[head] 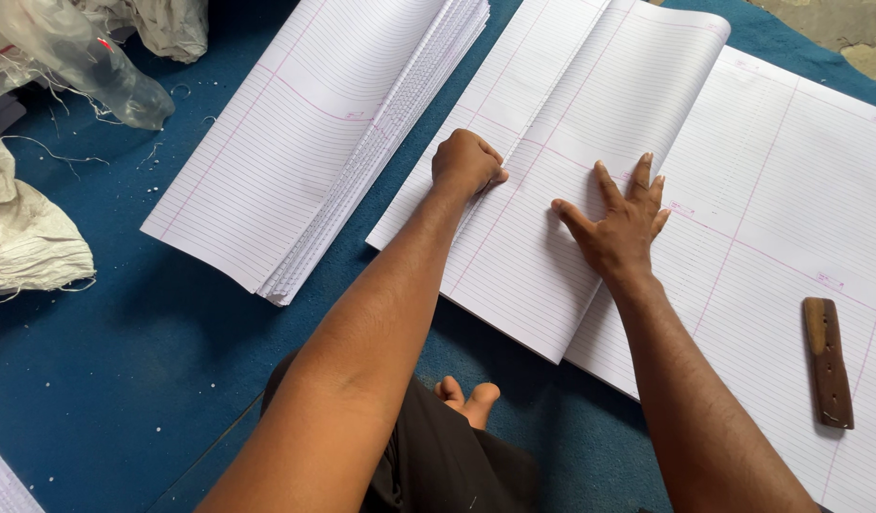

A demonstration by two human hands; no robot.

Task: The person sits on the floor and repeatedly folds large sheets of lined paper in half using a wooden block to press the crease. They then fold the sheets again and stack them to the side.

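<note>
Left hand (466, 161) fisted, knuckles pressing the fold of the ruled sheets (542, 190) on the blue floor mat (124, 380); right hand (620, 223) flat, fingers spread. Paper's thin, floppy, prob. creases easily, so best held at edges. Wooden folder tool (828, 361) lies nearby.

Both forearms are bare with no sleeves, dark shorts (438, 456) cover the lap, toes bare.

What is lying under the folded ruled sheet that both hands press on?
Under the folded sheet lies a wider stack of flat ruled sheets, on the blue mat. The left hand and right hand press on top. The part it covers cannot be seen.
</note>
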